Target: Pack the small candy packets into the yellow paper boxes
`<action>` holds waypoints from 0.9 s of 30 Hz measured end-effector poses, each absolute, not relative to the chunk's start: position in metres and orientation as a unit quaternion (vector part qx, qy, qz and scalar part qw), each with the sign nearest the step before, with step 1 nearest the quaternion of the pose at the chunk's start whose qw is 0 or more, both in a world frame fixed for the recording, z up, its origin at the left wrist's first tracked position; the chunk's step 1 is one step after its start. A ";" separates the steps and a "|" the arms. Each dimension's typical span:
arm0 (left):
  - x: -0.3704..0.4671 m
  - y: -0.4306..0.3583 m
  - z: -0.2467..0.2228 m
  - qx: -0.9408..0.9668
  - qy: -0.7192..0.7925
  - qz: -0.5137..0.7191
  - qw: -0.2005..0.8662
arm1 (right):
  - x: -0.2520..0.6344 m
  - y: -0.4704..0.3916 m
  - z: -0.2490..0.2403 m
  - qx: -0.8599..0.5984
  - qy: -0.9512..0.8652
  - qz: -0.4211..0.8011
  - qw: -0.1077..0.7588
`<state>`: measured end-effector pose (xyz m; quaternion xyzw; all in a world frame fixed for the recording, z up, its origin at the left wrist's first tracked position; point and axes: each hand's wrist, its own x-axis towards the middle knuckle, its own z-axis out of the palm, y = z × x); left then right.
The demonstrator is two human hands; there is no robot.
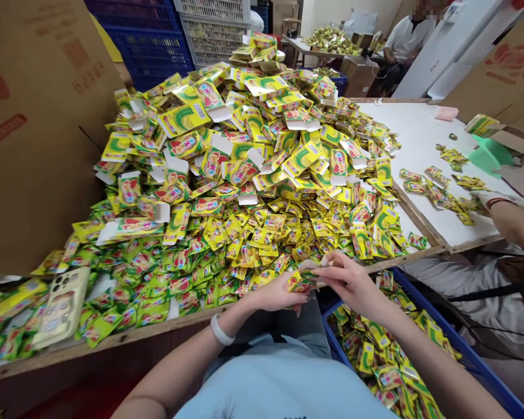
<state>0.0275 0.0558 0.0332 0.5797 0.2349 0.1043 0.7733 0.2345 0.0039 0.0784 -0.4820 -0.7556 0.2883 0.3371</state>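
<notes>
Left hand (276,294), grip closed, holds one box (297,283); whether the right hand (350,284) pinches its flap (307,265), I cannot tell. One phone (63,305) lies well left.

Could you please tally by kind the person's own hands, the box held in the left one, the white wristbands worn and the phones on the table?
Hands: 2, the left hand and the right hand
Held box: 1
White wristband: 1
Phone: 1
Total: 5
</notes>
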 end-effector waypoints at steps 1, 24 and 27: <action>0.028 0.055 0.033 0.581 0.235 0.101 0.773 | 0.235 0.003 0.078 -0.480 -0.761 0.271 0.341; 0.047 0.057 0.023 0.766 0.297 0.128 0.556 | 0.236 -0.005 0.064 -0.488 -0.612 0.578 0.231; 0.047 0.054 0.019 0.771 0.292 0.131 0.550 | 0.231 -0.007 0.060 -0.497 -0.630 0.554 0.224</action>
